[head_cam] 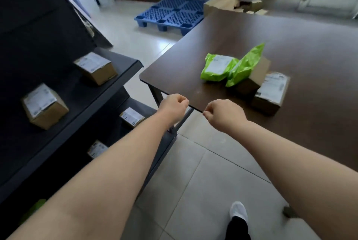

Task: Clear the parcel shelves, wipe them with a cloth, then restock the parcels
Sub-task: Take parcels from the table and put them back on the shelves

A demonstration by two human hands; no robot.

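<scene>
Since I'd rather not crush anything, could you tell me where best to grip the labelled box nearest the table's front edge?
I'd grip the labelled box by its near and far ends, from above: it lies flat, label up, both ends free, while a plain box and green bag crowd its left.

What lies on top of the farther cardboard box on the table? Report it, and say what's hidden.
A green bag lies tilted across the box, covering its left side and part of its top. Any label beneath the bag is hidden.
</scene>
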